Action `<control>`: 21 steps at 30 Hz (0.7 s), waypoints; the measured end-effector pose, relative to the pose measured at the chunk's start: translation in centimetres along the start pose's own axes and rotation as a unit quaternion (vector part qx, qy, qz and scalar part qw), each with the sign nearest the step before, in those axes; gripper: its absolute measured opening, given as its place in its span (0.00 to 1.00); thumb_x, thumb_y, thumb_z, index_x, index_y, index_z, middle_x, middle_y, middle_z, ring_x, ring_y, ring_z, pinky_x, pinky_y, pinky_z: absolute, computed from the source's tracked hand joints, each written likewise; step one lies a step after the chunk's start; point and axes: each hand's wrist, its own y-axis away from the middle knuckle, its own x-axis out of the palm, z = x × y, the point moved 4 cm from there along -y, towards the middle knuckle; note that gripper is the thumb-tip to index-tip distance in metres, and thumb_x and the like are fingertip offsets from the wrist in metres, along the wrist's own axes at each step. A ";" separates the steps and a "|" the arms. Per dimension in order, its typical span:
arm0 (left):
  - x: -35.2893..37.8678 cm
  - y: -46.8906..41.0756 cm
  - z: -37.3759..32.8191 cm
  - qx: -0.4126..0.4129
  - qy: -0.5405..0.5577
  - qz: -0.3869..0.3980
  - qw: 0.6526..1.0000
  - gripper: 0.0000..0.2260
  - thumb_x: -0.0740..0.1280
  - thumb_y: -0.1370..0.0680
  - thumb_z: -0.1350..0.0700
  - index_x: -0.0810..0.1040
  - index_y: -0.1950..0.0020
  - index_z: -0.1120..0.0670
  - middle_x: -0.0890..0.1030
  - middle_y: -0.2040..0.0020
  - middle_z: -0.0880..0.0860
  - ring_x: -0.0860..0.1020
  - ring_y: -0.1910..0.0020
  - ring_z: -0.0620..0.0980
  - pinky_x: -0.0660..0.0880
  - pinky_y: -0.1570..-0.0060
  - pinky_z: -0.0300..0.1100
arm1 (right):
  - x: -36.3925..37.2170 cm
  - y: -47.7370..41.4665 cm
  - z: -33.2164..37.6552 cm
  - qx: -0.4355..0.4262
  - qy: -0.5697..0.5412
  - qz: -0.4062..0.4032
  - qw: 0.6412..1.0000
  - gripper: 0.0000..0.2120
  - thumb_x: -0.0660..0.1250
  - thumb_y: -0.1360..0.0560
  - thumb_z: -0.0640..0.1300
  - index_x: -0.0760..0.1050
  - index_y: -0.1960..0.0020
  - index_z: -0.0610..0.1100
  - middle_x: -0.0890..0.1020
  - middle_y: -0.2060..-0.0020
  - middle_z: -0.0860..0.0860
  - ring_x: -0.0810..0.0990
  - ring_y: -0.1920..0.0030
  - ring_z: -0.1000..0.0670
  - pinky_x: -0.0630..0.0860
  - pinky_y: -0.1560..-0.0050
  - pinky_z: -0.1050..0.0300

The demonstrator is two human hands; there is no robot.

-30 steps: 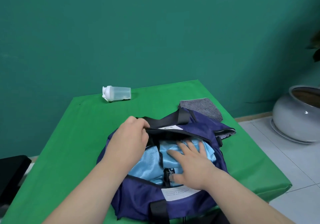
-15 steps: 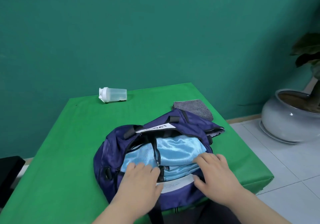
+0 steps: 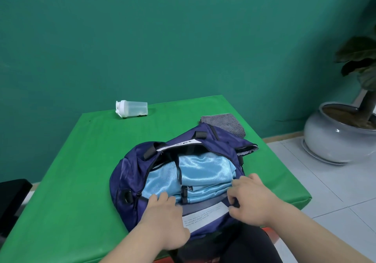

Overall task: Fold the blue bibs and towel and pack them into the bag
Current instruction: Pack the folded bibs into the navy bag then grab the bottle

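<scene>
A navy bag (image 3: 130, 171) lies open on the green tabletop (image 3: 81, 161) with shiny blue bibs (image 3: 203, 169) packed inside, the left hand (image 3: 162, 214) curled over its rim at 7 o'clock, the right hand (image 3: 252, 197) pinching the rim at 4 o'clock.

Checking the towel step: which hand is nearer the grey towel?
Right. The right hand pinches the bag's near rim on the towel's side. The left hand holds the same rim further left, farther from the towel behind the bag.
</scene>
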 end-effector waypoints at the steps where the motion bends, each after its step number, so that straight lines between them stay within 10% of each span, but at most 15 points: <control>1: -0.3 0.2 -0.1 0.002 0.018 -0.005 1.000 0.16 0.58 0.25 0.43 0.70 0.43 0.52 0.72 0.43 0.53 0.65 0.42 0.56 0.60 0.37 0.53 | 0.0 0.2 -0.1 -0.002 -0.005 -0.004 1.000 0.14 0.54 0.34 0.62 0.70 0.61 0.53 0.69 0.60 0.58 0.69 0.52 0.54 0.58 0.47 0.57; 6: -3.4 2.0 0.0 0.089 0.139 -0.181 0.969 0.06 0.63 0.21 0.50 0.66 0.51 0.47 0.69 0.55 0.46 0.61 0.51 0.48 0.58 0.45 0.42 | 0.3 0.0 0.8 -0.054 -0.080 -0.049 0.994 0.09 0.59 0.31 0.56 0.69 0.54 0.53 0.72 0.35 0.55 0.64 0.29 0.52 0.52 0.27 0.51; 11: -3.4 2.7 1.0 0.172 0.157 -0.203 0.951 0.08 0.65 0.22 0.46 0.66 0.54 0.45 0.71 0.56 0.43 0.63 0.51 0.41 0.58 0.37 0.41 | -2.0 -0.6 -0.1 -0.045 -0.160 -0.065 0.984 0.12 0.61 0.36 0.49 0.67 0.52 0.53 0.74 0.58 0.57 0.72 0.51 0.56 0.39 0.22 0.50; 21: -4.3 2.1 1.4 0.141 0.198 -0.199 0.949 0.10 0.61 0.23 0.39 0.68 0.47 0.42 0.75 0.49 0.40 0.71 0.51 0.40 0.71 0.49 0.38 | -2.9 1.6 -2.7 -0.091 -0.119 -0.168 0.974 0.14 0.69 0.36 0.50 0.77 0.51 0.54 0.73 0.59 0.59 0.72 0.55 0.54 0.66 0.44 0.49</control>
